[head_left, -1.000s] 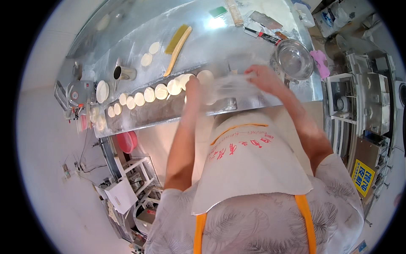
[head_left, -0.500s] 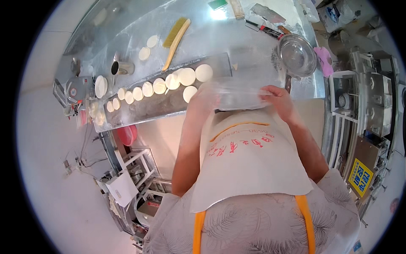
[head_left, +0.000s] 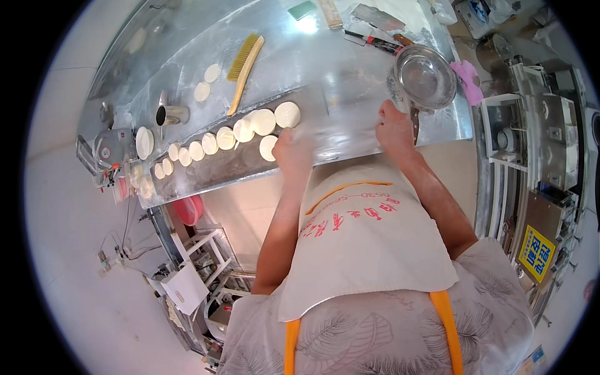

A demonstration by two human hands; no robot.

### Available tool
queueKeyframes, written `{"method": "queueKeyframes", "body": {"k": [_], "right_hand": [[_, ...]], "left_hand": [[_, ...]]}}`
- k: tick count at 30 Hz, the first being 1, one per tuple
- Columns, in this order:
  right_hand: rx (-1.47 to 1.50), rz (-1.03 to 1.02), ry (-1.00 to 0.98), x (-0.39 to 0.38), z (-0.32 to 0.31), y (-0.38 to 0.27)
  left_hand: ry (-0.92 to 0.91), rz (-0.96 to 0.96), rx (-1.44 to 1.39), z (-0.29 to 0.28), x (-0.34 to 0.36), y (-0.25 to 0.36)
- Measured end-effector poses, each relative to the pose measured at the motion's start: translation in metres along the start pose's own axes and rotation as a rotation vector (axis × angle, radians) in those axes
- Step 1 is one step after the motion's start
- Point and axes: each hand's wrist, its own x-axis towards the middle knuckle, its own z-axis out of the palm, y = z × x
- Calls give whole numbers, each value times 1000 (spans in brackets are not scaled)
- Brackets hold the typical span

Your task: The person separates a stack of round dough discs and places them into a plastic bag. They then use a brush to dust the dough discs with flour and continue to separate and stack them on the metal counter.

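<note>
Handling of a blurred pale sheet seems underway at 3 o'clock from the left hand, whose fingers are too blurred to tell; the right hand has narrowly curled fingers. The next move seemingly calls for level hands.

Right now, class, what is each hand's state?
Left hand: too blurred to tell open from closed.
Right hand: closed; anything held is too blurred to tell.

Bright lighting, local glare
Metal table is reflecting a white hotspot; left hand is blurring; outer edges are bending
</note>
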Motion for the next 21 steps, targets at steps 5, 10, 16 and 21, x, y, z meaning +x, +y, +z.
{"method": "queueKeyframes", "body": {"k": [5, 10, 16, 21], "right_hand": [[359, 26, -164, 3, -23, -16], [103, -64, -190, 8, -22, -3], [130, -28, -147, 3, -21, -8], [122, -14, -81, 4, -12, 9]], "left_hand": [[16, -74, 69, 23, 7, -13], [-34, -222, -141, 25, 6, 6], [-75, -342, -95, 29, 11, 4], [-136, -220, 46, 34, 18, -38]]}}
